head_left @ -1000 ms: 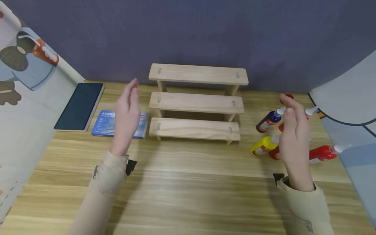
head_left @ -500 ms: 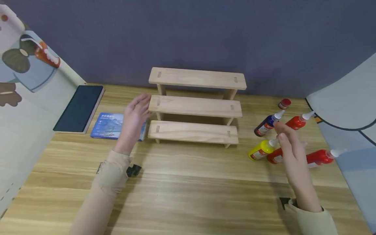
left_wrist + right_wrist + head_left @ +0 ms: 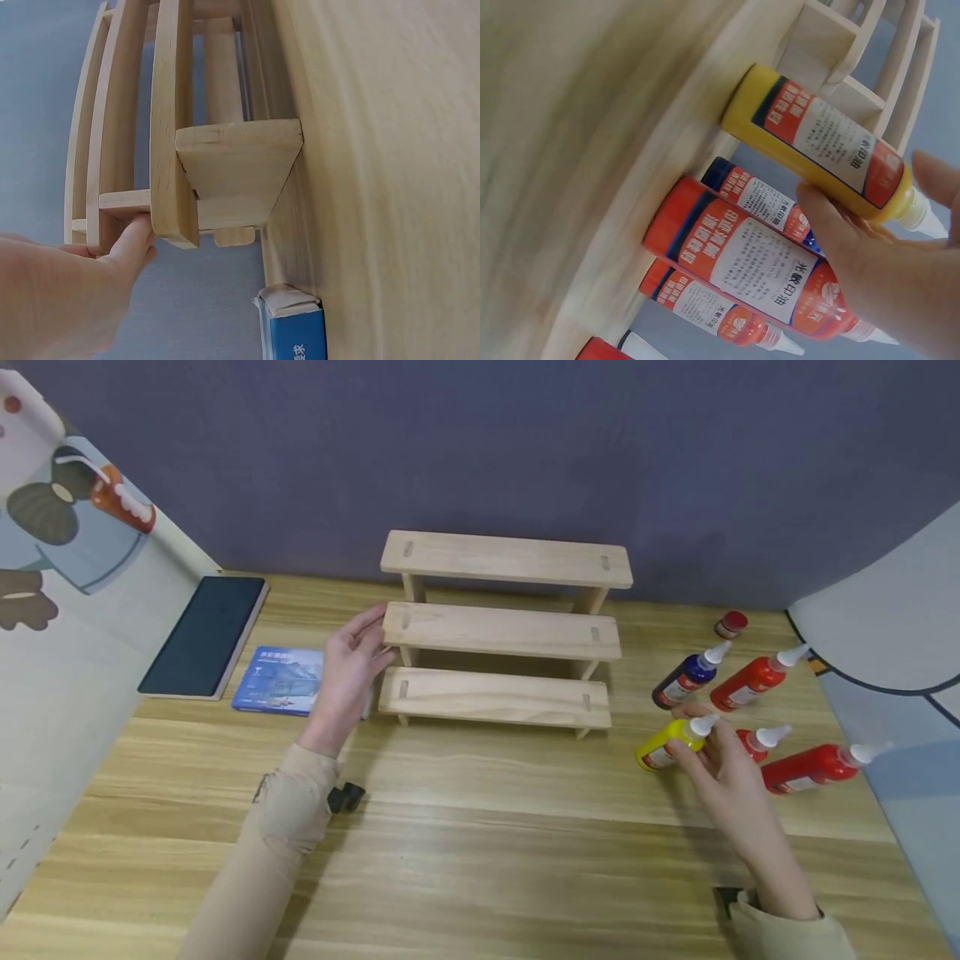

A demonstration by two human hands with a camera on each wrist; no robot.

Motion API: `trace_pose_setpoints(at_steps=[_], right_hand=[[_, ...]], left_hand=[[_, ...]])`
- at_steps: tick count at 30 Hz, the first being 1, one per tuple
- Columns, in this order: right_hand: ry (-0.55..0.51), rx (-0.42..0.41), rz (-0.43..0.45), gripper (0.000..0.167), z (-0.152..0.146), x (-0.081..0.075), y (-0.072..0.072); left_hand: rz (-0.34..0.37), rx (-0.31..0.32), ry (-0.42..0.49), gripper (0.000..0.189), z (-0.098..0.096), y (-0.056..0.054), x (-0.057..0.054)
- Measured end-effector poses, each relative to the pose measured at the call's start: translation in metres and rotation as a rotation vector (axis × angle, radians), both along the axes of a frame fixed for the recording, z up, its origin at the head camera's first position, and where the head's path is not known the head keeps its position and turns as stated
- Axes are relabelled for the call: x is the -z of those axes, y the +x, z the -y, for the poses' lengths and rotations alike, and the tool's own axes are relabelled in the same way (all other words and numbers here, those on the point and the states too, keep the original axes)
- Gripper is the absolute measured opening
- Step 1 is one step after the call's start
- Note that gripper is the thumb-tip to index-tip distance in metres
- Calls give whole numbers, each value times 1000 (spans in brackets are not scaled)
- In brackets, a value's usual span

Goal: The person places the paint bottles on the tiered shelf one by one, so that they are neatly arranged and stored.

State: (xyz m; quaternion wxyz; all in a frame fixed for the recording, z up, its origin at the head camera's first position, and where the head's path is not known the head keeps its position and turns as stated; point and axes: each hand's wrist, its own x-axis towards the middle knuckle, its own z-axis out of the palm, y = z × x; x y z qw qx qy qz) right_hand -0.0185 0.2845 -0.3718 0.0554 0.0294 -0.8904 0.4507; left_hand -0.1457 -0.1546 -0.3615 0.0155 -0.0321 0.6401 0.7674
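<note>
A three-step wooden shelf [image 3: 501, 631] stands against the dark backdrop. At the left end of its middle step, my left hand [image 3: 347, 672] pinches the board; in the left wrist view the thumb [image 3: 135, 241] lies against the underside, and the other fingertips are partly hidden. Over on the right, my right hand [image 3: 726, 781] holds a yellow squeeze bottle [image 3: 660, 748] with a white nozzle, thumb on the near side and fingers behind. The right wrist view shows the yellow bottle [image 3: 817, 139] between thumb and fingers, beside a red bottle [image 3: 739, 259].
Close around the right hand stand a blue bottle [image 3: 684, 678] and red bottles [image 3: 752, 681], [image 3: 813, 768]. A small red-capped jar [image 3: 731, 624] sits behind them. On the left lie a dark book [image 3: 202, 635] and a blue box [image 3: 277, 681]. Printed panels flank both sides.
My left hand has moved right and taken hold of the middle step's end. The right hand has come down from above the bottles and closed around the yellow one.
</note>
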Motion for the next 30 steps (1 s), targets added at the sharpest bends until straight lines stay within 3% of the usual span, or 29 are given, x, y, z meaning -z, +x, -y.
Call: trace_pose_setpoints(at_steps=[14,30], right_hand=[[56,-12,37,46,-2,5,1],[105,10,40,42,0,-2,-1]], left_hand=[[-30,-19,-30,48,-2,1,3],[-31,-37,-61,47,-5,2,3]])
